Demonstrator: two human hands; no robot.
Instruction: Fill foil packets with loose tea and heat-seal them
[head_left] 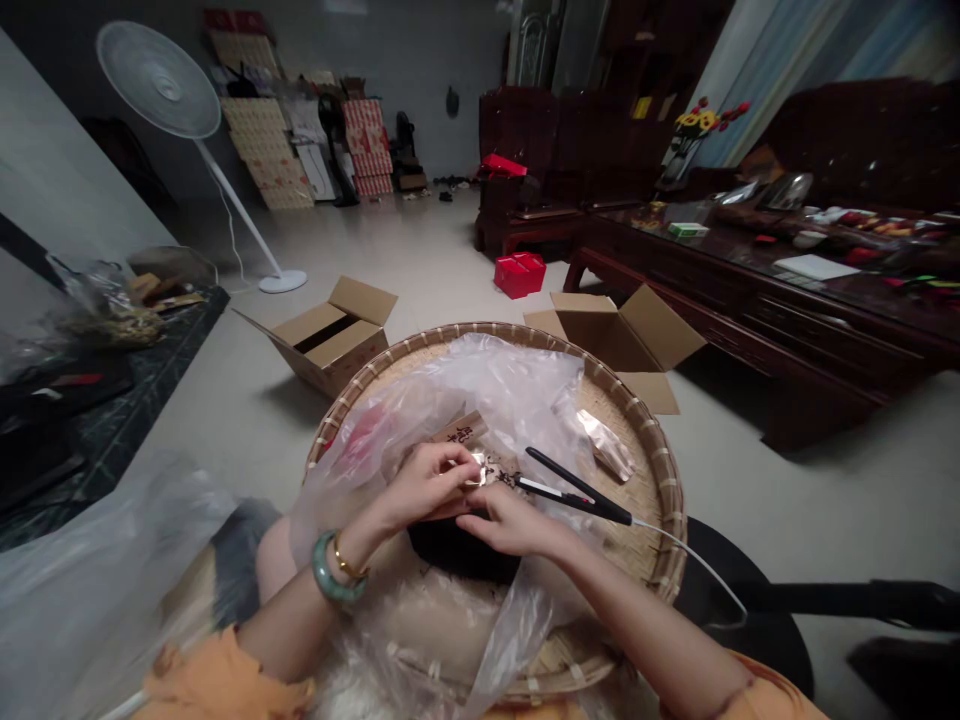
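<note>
One bare left hand [433, 482], a polished green bangle [327, 570] circling its wrist, is pinching a small shiny foil packet [478, 467] between its fingers above a round woven bamboo tray [667, 480]. The bare right hand [513, 520] is curling just beside it, its fingers' grip impossible to tell. A black-and-white V-shaped corded tool [611, 507] is lying open nearby.

The right hand [508, 517] partly hides a black object [463, 557], its kind unclear.

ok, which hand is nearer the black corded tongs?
Right. The right hand is close beside the open end of the black corded tongs; the left hand is farther off, to the right hand's left.
</note>
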